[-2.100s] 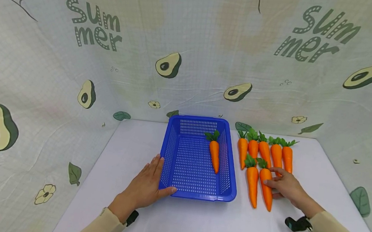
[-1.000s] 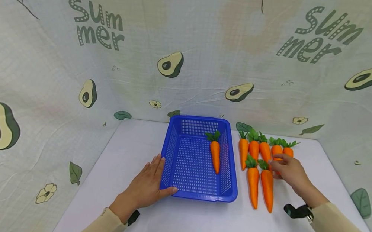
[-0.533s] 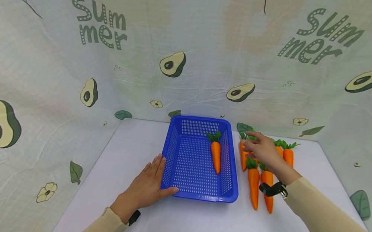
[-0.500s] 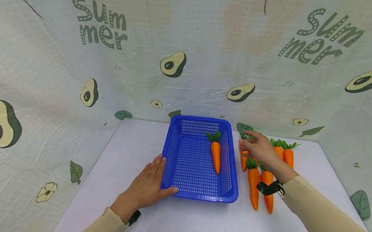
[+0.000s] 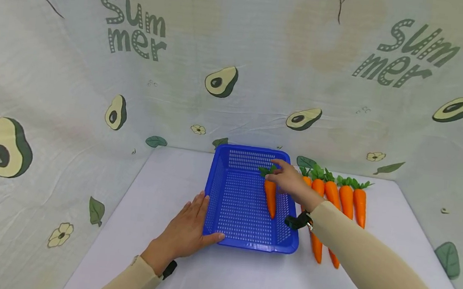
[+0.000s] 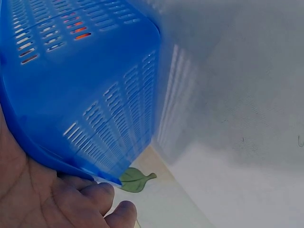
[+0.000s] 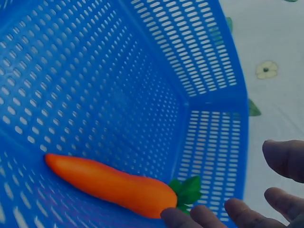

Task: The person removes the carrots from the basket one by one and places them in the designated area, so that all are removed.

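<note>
A blue plastic basket (image 5: 247, 245) with slotted walls stands on the white table, and one orange carrot (image 5: 270, 198) with green leaves lies inside along its right side. My left hand (image 5: 184, 233) rests with extended fingers along the basket's left rim, thumb at the front rim. Over the basket's right part is my right hand (image 5: 290, 182), close above the carrot's leafy end. In the right wrist view its fingertips (image 7: 204, 216) overlap that end of the carrot (image 7: 116, 187); thumb and fingers are spread, gripping nothing. I cannot tell whether they touch it.
Right of the basket lie several more carrots (image 5: 346, 202) in a back row. Two nearer ones (image 5: 316, 246) are partly hidden by my right forearm. A patterned cloth (image 5: 255, 109) hangs behind the table (image 5: 210, 277) and at both sides.
My right hand has moved left from the front carrot, across the back row, to above the carrot in the basket. It carries nothing. My left hand has stayed at the basket.
</note>
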Tool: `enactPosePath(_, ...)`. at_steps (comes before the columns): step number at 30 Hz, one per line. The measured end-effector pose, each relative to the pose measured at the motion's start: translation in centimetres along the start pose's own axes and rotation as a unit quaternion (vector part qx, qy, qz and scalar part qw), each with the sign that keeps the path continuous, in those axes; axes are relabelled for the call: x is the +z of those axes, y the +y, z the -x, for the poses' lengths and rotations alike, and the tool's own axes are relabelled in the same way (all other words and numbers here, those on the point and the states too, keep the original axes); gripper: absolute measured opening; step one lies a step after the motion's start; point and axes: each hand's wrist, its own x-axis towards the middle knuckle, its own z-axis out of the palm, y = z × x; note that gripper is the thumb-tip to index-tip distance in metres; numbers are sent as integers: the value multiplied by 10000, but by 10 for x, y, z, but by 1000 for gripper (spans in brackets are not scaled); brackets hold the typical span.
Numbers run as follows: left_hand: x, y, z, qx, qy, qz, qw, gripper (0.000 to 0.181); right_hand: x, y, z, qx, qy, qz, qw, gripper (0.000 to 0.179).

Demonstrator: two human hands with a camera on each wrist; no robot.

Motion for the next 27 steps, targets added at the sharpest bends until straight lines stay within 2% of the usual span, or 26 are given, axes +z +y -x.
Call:
enactPosePath(8, 1, -1, -1, -13, 75, -22, 10000, 119, 15, 5, -19, 218, 111, 287, 9993, 76)
enactPosePath(18, 1, 0, -1, -53, 19, -36, 10000, 120, 26, 10, -22, 356, 171, 245, 9989, 81)
enactPosePath(23, 2, 2, -1, -60, 43, -27, 10000, 119, 29, 15, -24, 558, 136, 5, 9984, 86)
enactPosePath(27, 3, 2, -1, -74, 41, -49, 10000, 119, 31, 19, -25, 753, 17, -529, 9958, 85)
